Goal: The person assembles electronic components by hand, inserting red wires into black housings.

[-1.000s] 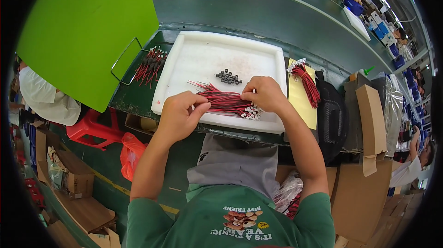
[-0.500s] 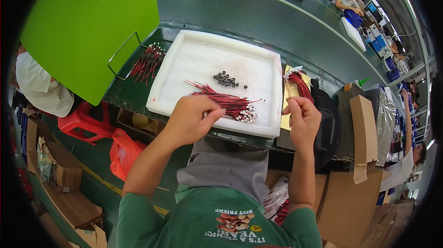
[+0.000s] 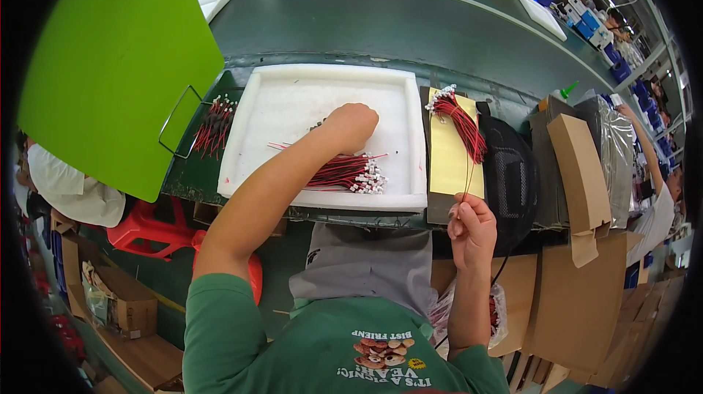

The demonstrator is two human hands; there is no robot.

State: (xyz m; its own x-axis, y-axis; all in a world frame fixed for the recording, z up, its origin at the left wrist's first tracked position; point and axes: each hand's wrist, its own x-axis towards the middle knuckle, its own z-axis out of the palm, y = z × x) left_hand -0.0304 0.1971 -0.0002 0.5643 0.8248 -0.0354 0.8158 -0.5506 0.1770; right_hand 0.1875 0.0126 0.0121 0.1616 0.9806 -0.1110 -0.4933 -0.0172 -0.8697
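Note:
My left hand point(image 3: 355, 127) is down in the white foam tray point(image 3: 249, 119), over a pile of small black cylindrical beads point(image 3: 317, 124). It covers most of them, and its fingers are hidden beneath it. Below my left forearm lies a heap of red-and-black wire leads point(image 3: 344, 172) with white connectors. To the right of the tray, my right hand point(image 3: 472, 229) pinches the end of a thin wire lead point(image 3: 469, 180). That lead runs up towards a bundle of red-and-black leads point(image 3: 463, 124) on a yellow sheet point(image 3: 445, 156).
Another pile of leads point(image 3: 214, 127) lies left of the tray beside a wire handle. A large green panel point(image 3: 117, 64) stands at the left. Right of the yellow sheet are a black mesh item point(image 3: 509, 174) and cardboard boxes point(image 3: 578, 167). Co-workers sit farther off.
My left hand has moved from the tray's near edge to the black beads. My right hand has moved lower and now pinches a visible lead. The view has shifted.

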